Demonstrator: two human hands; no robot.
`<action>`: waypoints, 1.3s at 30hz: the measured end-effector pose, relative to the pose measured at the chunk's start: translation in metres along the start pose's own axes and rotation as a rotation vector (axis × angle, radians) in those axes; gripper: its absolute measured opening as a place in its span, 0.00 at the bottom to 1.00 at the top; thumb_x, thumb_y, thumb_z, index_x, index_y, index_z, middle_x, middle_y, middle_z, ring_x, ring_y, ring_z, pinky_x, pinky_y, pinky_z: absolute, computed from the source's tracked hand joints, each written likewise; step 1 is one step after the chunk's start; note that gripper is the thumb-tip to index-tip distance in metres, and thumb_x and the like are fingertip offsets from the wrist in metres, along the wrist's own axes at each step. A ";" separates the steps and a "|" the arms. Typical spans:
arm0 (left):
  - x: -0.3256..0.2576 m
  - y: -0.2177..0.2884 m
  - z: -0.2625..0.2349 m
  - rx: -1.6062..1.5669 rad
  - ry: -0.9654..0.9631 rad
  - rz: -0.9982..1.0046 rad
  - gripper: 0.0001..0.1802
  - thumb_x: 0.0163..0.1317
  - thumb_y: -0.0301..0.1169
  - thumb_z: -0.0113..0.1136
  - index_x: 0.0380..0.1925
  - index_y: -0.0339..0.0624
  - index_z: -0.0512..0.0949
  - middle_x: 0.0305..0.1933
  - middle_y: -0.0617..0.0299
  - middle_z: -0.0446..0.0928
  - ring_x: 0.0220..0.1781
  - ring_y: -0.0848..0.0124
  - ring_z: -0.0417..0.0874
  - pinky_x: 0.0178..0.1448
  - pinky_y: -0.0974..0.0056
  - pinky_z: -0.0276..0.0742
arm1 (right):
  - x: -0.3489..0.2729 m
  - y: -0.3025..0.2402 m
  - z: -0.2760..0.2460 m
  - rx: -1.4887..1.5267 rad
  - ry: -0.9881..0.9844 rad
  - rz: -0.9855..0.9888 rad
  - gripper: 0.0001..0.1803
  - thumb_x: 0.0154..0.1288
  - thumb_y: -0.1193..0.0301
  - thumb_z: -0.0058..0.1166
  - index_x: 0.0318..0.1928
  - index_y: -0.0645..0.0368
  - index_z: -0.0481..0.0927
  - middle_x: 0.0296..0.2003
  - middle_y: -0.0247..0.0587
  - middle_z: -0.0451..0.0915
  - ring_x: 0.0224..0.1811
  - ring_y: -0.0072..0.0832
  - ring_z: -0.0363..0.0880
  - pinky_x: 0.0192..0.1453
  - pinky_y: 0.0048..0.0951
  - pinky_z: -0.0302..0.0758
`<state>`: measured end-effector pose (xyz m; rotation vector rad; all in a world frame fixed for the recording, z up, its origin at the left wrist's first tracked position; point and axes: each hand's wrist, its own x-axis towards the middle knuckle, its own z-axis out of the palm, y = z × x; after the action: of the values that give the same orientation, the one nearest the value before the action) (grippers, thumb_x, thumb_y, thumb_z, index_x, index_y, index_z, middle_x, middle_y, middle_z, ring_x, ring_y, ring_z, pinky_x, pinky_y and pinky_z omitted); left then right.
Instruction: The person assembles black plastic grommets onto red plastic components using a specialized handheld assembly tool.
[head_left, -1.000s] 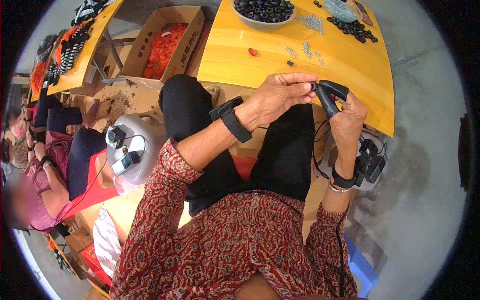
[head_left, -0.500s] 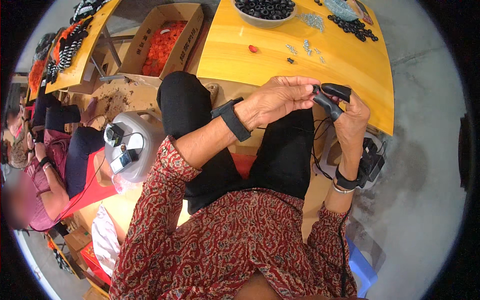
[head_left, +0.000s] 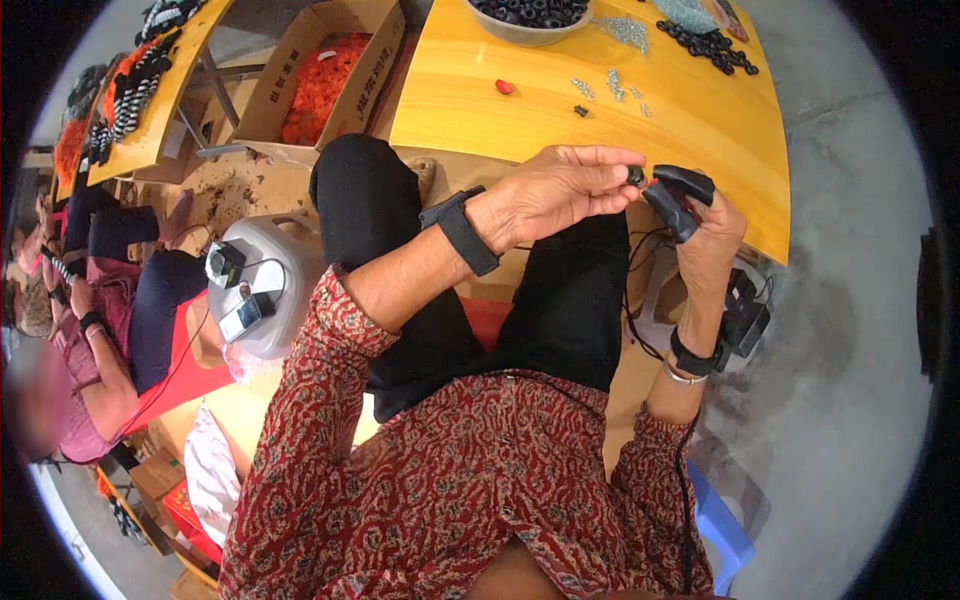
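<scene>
My left hand [head_left: 570,192] reaches in from the left, thumb and forefinger pinching a small round black piece [head_left: 635,176]. Just right of it is my right hand [head_left: 708,228], with black rubber-like covers [head_left: 683,184] over its thumb and forefinger. Between those covered tips shows a bit of a small red piece [head_left: 653,183]; its shape is mostly hidden. The two hands are close together over the near edge of the yellow table [head_left: 450,100]. On that table lie a red piece [head_left: 504,87] and a small black piece [head_left: 580,111].
A bowl of black ring-like pieces [head_left: 530,32] stands at the table's far side. Small silvery pieces [head_left: 622,34] and loose black pieces [head_left: 705,48] lie to its right. A carton [head_left: 262,100] with orange-red pieces is at the left. Another person [head_left: 100,370] sits at far left.
My hands have drawn slightly apart at the fingertips, opening a narrow gap between the black piece and the covered fingers. The covered fingertips have shifted a little to the right.
</scene>
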<state>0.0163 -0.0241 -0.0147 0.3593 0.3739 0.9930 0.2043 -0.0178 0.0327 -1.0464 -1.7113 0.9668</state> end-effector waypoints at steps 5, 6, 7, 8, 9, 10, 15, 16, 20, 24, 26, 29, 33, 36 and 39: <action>0.000 -0.002 0.002 0.029 0.012 0.007 0.15 0.63 0.24 0.54 0.49 0.30 0.74 0.42 0.54 0.78 0.41 0.70 0.81 0.49 0.69 0.79 | 0.000 0.010 0.001 0.053 -0.005 0.020 0.12 0.53 0.82 0.61 0.40 0.66 0.80 0.34 0.32 0.81 0.37 0.18 0.77 0.44 0.19 0.73; -0.001 -0.003 0.002 0.051 0.022 0.019 0.14 0.63 0.24 0.55 0.49 0.30 0.74 0.42 0.54 0.78 0.41 0.70 0.81 0.49 0.69 0.80 | 0.000 0.009 0.002 0.051 0.001 0.031 0.12 0.53 0.82 0.61 0.40 0.65 0.81 0.34 0.32 0.81 0.37 0.18 0.77 0.44 0.19 0.73; -0.001 -0.003 0.002 0.072 0.032 0.030 0.14 0.63 0.24 0.55 0.48 0.30 0.74 0.42 0.54 0.78 0.41 0.69 0.81 0.49 0.69 0.80 | 0.000 0.009 0.004 0.051 0.000 0.032 0.12 0.53 0.82 0.61 0.40 0.65 0.81 0.34 0.32 0.81 0.37 0.18 0.77 0.44 0.19 0.73; -0.002 -0.003 0.002 0.071 0.034 0.030 0.14 0.63 0.24 0.55 0.48 0.30 0.74 0.42 0.54 0.78 0.41 0.69 0.81 0.49 0.69 0.80 | -0.001 0.008 0.006 0.000 0.009 0.021 0.11 0.53 0.82 0.60 0.40 0.65 0.81 0.34 0.31 0.81 0.37 0.18 0.77 0.44 0.19 0.72; -0.002 -0.002 0.003 0.085 0.053 0.026 0.14 0.62 0.24 0.55 0.48 0.29 0.74 0.42 0.53 0.78 0.41 0.69 0.81 0.49 0.69 0.80 | -0.001 0.008 0.006 -0.053 0.021 0.010 0.11 0.53 0.83 0.60 0.40 0.65 0.81 0.34 0.31 0.81 0.37 0.17 0.77 0.44 0.18 0.72; -0.002 -0.001 0.003 0.099 0.073 0.022 0.14 0.62 0.24 0.56 0.48 0.29 0.75 0.42 0.53 0.78 0.40 0.69 0.81 0.49 0.69 0.80 | -0.002 0.007 0.006 -0.054 0.022 0.012 0.11 0.53 0.83 0.60 0.40 0.65 0.81 0.34 0.31 0.81 0.37 0.17 0.77 0.44 0.18 0.72; 0.000 -0.005 -0.004 0.046 0.053 0.009 0.14 0.63 0.23 0.55 0.48 0.29 0.74 0.42 0.53 0.78 0.41 0.68 0.81 0.50 0.68 0.80 | 0.000 0.007 0.008 0.009 0.003 0.201 0.10 0.54 0.83 0.58 0.40 0.65 0.81 0.31 0.29 0.80 0.31 0.15 0.74 0.36 0.17 0.70; 0.000 -0.005 -0.005 0.002 0.042 -0.004 0.14 0.63 0.23 0.54 0.48 0.29 0.73 0.42 0.53 0.78 0.42 0.68 0.81 0.50 0.68 0.80 | 0.000 0.010 0.006 0.010 0.002 0.201 0.10 0.54 0.83 0.58 0.40 0.65 0.81 0.31 0.29 0.80 0.31 0.15 0.74 0.36 0.17 0.70; 0.001 -0.005 -0.009 -0.091 0.007 -0.042 0.15 0.64 0.23 0.53 0.50 0.29 0.72 0.41 0.54 0.77 0.43 0.68 0.80 0.50 0.68 0.79 | 0.000 0.018 0.002 0.239 -0.020 0.336 0.10 0.56 0.83 0.57 0.40 0.65 0.81 0.29 0.28 0.79 0.29 0.15 0.73 0.33 0.17 0.69; -0.008 -0.003 -0.003 -0.036 0.035 -0.059 0.15 0.65 0.24 0.50 0.51 0.30 0.70 0.42 0.55 0.76 0.44 0.68 0.80 0.50 0.68 0.79 | 0.008 0.028 0.014 0.038 0.144 0.110 0.09 0.57 0.79 0.58 0.40 0.64 0.81 0.28 0.31 0.80 0.27 0.19 0.73 0.32 0.20 0.70; -0.011 -0.001 -0.004 -0.019 0.028 -0.080 0.16 0.66 0.25 0.49 0.54 0.32 0.70 0.43 0.56 0.77 0.46 0.70 0.80 0.51 0.70 0.79 | 0.019 0.033 0.022 -0.081 0.137 0.038 0.09 0.57 0.79 0.59 0.40 0.63 0.81 0.28 0.33 0.80 0.27 0.20 0.73 0.32 0.21 0.70; -0.015 0.004 0.000 -0.039 0.040 -0.052 0.16 0.65 0.23 0.49 0.53 0.31 0.70 0.43 0.58 0.77 0.47 0.70 0.80 0.53 0.70 0.79 | 0.035 0.045 0.031 -0.219 0.114 -0.020 0.10 0.55 0.77 0.61 0.40 0.62 0.82 0.30 0.40 0.80 0.30 0.26 0.75 0.36 0.25 0.71; -0.015 0.004 0.000 -0.042 0.059 0.018 0.13 0.63 0.20 0.53 0.48 0.30 0.72 0.43 0.55 0.76 0.45 0.67 0.80 0.54 0.68 0.79 | 0.053 0.047 0.049 -0.288 0.040 -0.123 0.11 0.52 0.74 0.61 0.38 0.63 0.82 0.32 0.46 0.78 0.38 0.40 0.76 0.41 0.34 0.72; -0.016 0.004 -0.001 -0.007 0.064 0.040 0.13 0.61 0.20 0.56 0.46 0.30 0.74 0.42 0.54 0.77 0.43 0.68 0.81 0.52 0.69 0.80 | 0.060 0.048 0.057 -0.510 -0.008 -0.199 0.13 0.48 0.73 0.62 0.38 0.62 0.82 0.31 0.46 0.75 0.39 0.43 0.74 0.41 0.36 0.72; -0.018 0.005 -0.002 0.000 0.086 0.052 0.12 0.61 0.21 0.56 0.44 0.29 0.75 0.40 0.54 0.79 0.41 0.68 0.82 0.50 0.69 0.80 | 0.062 0.047 0.062 -0.620 -0.012 -0.261 0.12 0.47 0.74 0.61 0.35 0.63 0.80 0.31 0.45 0.75 0.39 0.42 0.74 0.40 0.37 0.72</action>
<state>0.0025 -0.0365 -0.0117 0.3285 0.4448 1.0615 0.1415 0.0452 -0.0120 -1.1531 -2.1555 0.2710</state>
